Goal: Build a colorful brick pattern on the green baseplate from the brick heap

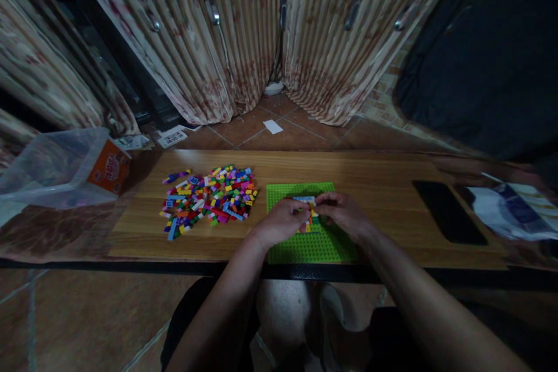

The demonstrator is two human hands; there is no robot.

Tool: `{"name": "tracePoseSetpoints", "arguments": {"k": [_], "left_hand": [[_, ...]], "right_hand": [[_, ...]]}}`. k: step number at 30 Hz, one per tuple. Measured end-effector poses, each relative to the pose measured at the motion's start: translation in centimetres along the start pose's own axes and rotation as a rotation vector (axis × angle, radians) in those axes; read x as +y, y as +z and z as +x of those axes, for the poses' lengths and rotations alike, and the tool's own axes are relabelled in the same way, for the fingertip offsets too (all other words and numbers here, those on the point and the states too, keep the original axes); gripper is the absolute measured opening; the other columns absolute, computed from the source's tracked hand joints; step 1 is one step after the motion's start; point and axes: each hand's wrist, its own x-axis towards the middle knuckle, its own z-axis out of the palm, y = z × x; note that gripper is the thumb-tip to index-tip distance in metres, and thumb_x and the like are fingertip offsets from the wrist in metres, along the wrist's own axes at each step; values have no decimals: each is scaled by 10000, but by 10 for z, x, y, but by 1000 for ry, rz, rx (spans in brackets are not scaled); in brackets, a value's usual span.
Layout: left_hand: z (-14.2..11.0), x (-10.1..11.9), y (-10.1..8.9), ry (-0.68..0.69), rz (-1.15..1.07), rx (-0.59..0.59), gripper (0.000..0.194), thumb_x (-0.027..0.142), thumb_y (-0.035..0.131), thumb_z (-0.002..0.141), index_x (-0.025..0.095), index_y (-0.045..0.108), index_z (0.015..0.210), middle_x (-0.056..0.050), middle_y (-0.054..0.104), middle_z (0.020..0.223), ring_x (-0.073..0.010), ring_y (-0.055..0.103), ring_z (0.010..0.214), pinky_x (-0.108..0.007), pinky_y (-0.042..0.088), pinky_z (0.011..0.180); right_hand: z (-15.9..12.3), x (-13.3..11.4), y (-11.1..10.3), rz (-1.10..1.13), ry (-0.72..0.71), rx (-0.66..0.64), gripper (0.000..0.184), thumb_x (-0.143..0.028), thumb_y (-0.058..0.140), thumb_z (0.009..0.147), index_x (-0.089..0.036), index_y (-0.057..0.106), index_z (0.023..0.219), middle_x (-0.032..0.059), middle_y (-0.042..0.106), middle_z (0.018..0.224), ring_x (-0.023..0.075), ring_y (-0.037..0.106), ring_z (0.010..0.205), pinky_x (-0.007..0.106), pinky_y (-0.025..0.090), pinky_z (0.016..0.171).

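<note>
While the left hand (285, 222) and right hand (344, 214) meet over bricks (314, 215) on a green baseplate (305, 251), fingers curl, grip unclear

Both hands (288, 222) (342, 213) contact small multicoloured plastic bricks (310, 222) on the square green studded baseplate (290, 251), upon the brown wooden tabletop (383, 186).
</note>
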Motion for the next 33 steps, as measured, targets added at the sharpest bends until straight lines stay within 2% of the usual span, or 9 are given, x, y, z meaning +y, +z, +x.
{"name": "tracePoseSetpoints", "arguments": {"k": [13,20,23,26,30,33], "left_hand": [[0,-1,1,3,-28,-8,249,308,475,862,141,641,780,34,505,569,-92,451,552,-213,349,558],[-1,2,-4,-21,-45,17,264,339,523,839,132,685,862,24,548,614,-93,476,601,-206,376,579],[-9,6,-18,-34,-130,95,316,389,587,802,126,692,943,9,581,662,-95,484,617,-212,387,588],[-19,7,-42,-39,-179,225,352,415,612,781,129,685,975,16,563,632,-83,455,566,-206,366,551],[-29,-1,-73,-64,-183,490,313,373,586,793,137,661,985,16,553,629,-69,413,487,-196,349,484],[-32,-12,-88,-67,-108,596,267,327,562,793,140,663,954,5,580,651,-85,461,506,-203,376,498]], "right_hand": [[1,1,1,29,-2,1,188,-262,689,547,-192,653,718,-13,628,646,119,562,575,227,466,486],[3,4,3,69,-2,-5,166,-246,697,550,-196,643,699,-24,613,608,109,550,539,210,457,453],[4,4,0,100,15,-42,178,-252,720,547,-199,641,697,-28,605,593,106,538,516,216,452,440],[5,4,-6,144,46,-87,213,-289,735,569,-197,656,744,-23,609,589,110,544,514,229,459,452],[9,4,-15,89,36,6,204,-332,685,628,-197,677,781,-1,628,598,130,579,545,246,475,489],[16,6,-17,8,-42,71,212,-369,654,658,-206,679,792,16,652,634,154,608,583,264,486,506]]}}
